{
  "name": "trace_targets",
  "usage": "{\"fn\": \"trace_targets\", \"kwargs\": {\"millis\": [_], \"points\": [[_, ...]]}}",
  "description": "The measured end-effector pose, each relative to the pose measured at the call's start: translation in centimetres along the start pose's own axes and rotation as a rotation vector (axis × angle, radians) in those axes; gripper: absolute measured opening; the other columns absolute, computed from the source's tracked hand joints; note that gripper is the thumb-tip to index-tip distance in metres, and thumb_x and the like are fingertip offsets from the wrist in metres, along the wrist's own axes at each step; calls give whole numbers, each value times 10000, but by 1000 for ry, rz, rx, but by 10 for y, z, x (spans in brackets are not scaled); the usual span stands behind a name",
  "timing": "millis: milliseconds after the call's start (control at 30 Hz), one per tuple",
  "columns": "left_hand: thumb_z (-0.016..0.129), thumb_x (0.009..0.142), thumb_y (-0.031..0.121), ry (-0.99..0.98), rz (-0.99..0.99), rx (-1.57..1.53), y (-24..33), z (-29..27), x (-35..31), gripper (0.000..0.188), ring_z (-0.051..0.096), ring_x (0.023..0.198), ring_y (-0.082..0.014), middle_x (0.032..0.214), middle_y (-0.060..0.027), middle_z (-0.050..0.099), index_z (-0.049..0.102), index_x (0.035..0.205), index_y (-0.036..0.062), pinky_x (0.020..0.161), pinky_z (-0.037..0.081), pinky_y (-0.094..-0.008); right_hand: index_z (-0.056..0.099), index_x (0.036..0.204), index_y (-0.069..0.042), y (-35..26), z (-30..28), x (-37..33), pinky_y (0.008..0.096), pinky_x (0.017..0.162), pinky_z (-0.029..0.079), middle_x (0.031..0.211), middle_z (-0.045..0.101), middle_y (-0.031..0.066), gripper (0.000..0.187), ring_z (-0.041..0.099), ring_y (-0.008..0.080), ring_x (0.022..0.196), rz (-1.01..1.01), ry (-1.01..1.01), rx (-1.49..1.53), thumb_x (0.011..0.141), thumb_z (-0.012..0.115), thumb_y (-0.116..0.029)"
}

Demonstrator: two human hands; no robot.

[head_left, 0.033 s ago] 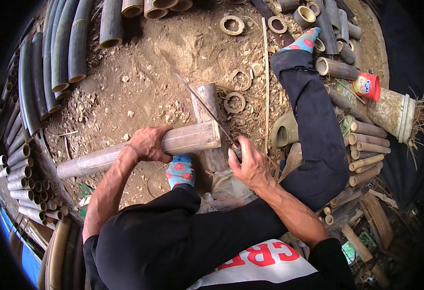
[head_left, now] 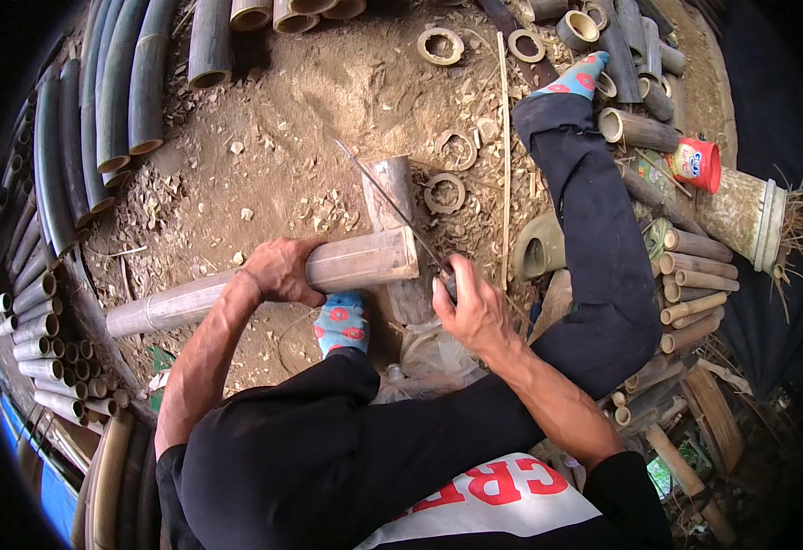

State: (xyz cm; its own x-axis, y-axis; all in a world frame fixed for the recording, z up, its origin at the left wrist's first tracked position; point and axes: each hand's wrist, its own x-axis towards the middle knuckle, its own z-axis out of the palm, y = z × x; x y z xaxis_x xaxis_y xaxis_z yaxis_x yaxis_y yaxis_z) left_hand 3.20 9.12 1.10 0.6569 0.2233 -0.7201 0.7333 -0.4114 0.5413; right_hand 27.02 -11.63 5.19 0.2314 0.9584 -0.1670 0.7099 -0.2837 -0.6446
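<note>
My left hand (head_left: 280, 271) is wrapped over a thick bamboo pole (head_left: 195, 298), which lies slantwise in front of me. The pole's right end rests across a short wooden block (head_left: 388, 194) on the ground. In my right hand (head_left: 473, 307), closed around its handle, is a long, thin-bladed tool (head_left: 378, 186). Its blade shows almost edge-on, so I cannot tell whether it is a saw or a knife. The blade slants up and left past the pole's cut end, above the block. Whether it touches the bamboo is unclear.
Cut bamboo rings (head_left: 444, 192) lie beyond the block among shavings. Long bamboo poles (head_left: 125, 92) lie at the far left; short bamboo pieces (head_left: 694, 280) are stacked right. A whitish bucket (head_left: 740, 218) lies beside a red packet (head_left: 696, 165). My sock-covered foot (head_left: 341, 325) is below the pole.
The blade has shifted very slightly. Both hands keep nearly the same places and grips.
</note>
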Motion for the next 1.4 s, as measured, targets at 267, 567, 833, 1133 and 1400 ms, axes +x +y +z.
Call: {"fn": "trace_targets", "kwargs": {"millis": [267, 567, 833, 1133, 1400], "points": [[809, 526, 399, 26, -29, -9, -3, 3, -1, 746, 681, 961, -385, 987, -218, 711, 642, 1184, 89, 858, 540, -453, 545, 1075, 20, -32, -23, 23, 428, 590, 542, 829, 624, 195, 265, 654, 373, 687, -249, 189, 216, 896, 648, -146], [801, 526, 411, 79, -36, -15, 0, 8, -7, 727, 682, 951, -381, 986, -203, 712, 641, 1168, 107, 837, 541, -462, 552, 1103, 20, -29, -14, 23, 433, 584, 544, 848, 647, 199, 268, 681, 371, 710, -93, 97, 210, 920, 632, -159], [792, 522, 399, 133, -38, 15, 5, 9, -7, 714, 676, 958, -379, 997, -180, 701, 639, 1161, 122, 839, 537, -465, 534, 1118, 34, -12, -8, 29, 423, 577, 540, 830, 644, 211, 290, 670, 374, 675, 44, -83, 159, 910, 639, -139], [812, 523, 405, 164, -16, 34, -2, 18, -7, 783, 667, 1011, -365, 1079, -156, 690, 607, 1221, 112, 868, 537, -449, 531, 1088, 6, 14, -9, 40, 415, 589, 536, 801, 633, 229, 261, 671, 359, 687, 157, -226, 86, 933, 623, -182], [843, 513, 339, 392, 51, 85, 5, 36, -16, 820, 646, 1005, -328, 1018, -114, 644, 570, 1245, 89, 867, 521, -448, 522, 1014, 38, 24, 11, 23, 436, 549, 524, 773, 628, 213, 273, 658, 365, 621, 107, -234, -165, 920, 638, -191]]}}
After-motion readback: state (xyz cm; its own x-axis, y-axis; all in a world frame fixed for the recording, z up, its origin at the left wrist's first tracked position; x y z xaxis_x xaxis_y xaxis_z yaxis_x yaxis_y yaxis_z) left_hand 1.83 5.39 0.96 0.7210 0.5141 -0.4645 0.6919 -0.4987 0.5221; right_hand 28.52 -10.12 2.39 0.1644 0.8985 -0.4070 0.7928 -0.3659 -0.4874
